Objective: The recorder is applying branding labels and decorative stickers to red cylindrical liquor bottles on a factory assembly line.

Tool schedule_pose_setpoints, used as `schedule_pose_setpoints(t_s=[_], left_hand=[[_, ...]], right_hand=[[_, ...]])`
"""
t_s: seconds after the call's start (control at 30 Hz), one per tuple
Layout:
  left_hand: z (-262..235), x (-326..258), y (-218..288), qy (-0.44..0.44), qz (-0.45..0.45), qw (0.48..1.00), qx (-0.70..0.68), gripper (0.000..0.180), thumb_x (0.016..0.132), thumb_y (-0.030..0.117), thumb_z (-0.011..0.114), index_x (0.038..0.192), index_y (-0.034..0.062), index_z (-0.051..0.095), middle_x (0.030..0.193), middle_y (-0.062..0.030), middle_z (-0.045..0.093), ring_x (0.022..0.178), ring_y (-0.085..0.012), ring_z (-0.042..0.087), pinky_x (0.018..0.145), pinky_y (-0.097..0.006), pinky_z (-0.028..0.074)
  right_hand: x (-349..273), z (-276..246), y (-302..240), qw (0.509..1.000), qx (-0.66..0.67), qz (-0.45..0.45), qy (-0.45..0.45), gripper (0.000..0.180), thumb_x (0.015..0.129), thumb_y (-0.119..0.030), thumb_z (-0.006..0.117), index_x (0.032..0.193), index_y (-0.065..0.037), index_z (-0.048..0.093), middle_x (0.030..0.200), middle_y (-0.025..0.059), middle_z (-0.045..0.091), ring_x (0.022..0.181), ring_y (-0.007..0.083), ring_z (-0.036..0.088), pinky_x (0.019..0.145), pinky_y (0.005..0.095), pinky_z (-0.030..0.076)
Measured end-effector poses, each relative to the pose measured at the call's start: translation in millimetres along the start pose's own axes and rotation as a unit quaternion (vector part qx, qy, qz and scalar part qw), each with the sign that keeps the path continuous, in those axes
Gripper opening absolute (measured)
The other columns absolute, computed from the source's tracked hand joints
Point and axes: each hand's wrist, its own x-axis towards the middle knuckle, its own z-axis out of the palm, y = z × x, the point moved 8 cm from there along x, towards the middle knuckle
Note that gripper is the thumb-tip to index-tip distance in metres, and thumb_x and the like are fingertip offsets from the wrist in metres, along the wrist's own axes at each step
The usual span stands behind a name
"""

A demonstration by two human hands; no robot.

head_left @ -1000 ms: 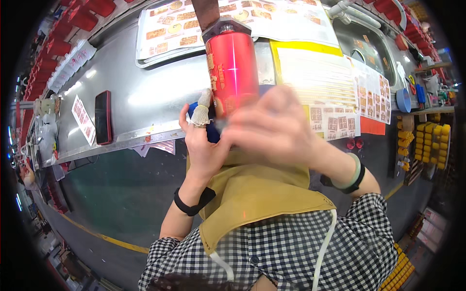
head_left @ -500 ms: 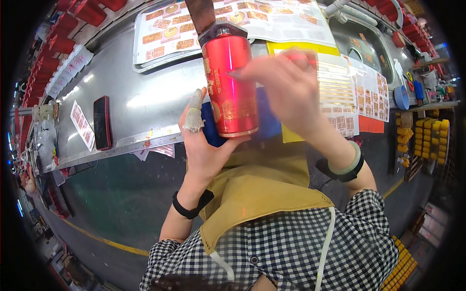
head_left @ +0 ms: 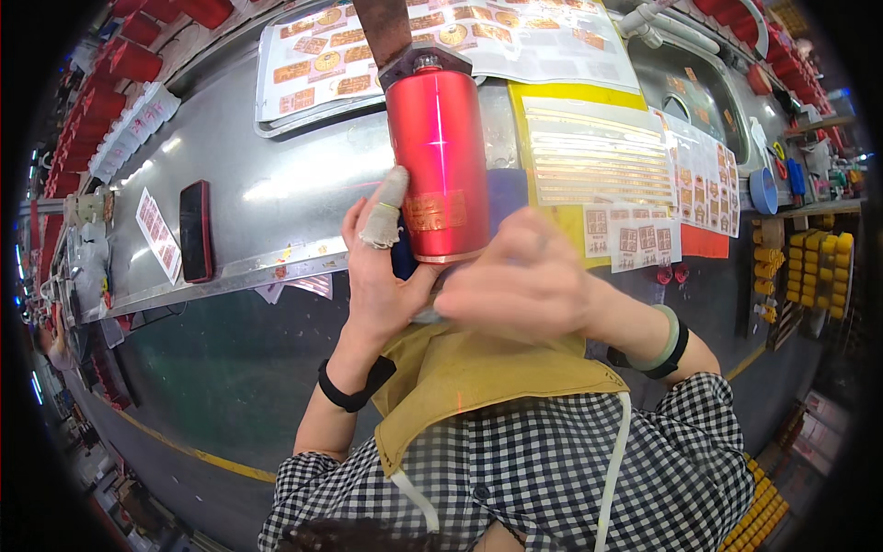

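Left hand (head_left: 371,285) on red cylinder (head_left: 437,129)

Left hand: half-curled about the cylinder's lower end, fingers along its left flank, thumb by the rim; the nearer hand. Right hand (head_left: 529,285): blurred, just below right; hold cannot be told. Cylinder: upper centre of frame, up and right of the left hand, long axis near vertical; glossy, gold panel (head_left: 426,212) low on its side.

The bottle (head_left: 440,138), a glossy red cylinder, has its neck end at the bracket (head_left: 401,66) and its base pointing away; a gold patch (head_left: 436,211) sits on the half farther from the bracket
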Motion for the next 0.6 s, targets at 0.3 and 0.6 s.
schedule_pose_setpoints(t_s=[0.3, 0.6], left_hand=[[11.8, 3.1, 59.2, 0.038, 0.152, 0.95, 0.27, 0.066, 0.068, 0.022, 0.092, 0.13, 0.0145, 0.07, 0.155, -0.0269, 0.04, 0.134, -0.0447, 0.047, 0.108, -0.053, 0.039], [0.9, -8.2, 21.1, 0.107, 0.102, 0.985, 0.084, 0.08, 0.071, 0.013, 0.089, 0.145, 0.0127, 0.057, 0.155, -0.0305, 0.04, 0.132, -0.0449, 0.047, 0.109, -0.052, 0.039]], right_hand=[[7.0, -51.0, 58.0, 0.964, -0.016, 0.204, 0.171, 0.026, 0.086, 0.003, 0.078, 0.11, -0.003, 0.068, 0.097, 0.0115, 0.071, 0.081, 0.0243, 0.068, 0.073, 0.0324, 0.055], [1.1, -4.5, 38.0, 0.987, -0.111, 0.115, 0.021, 0.02, 0.078, -0.009, 0.075, 0.096, -0.015, 0.076, 0.101, -0.001, 0.075, 0.082, 0.0187, 0.062, 0.079, 0.034, 0.045]])
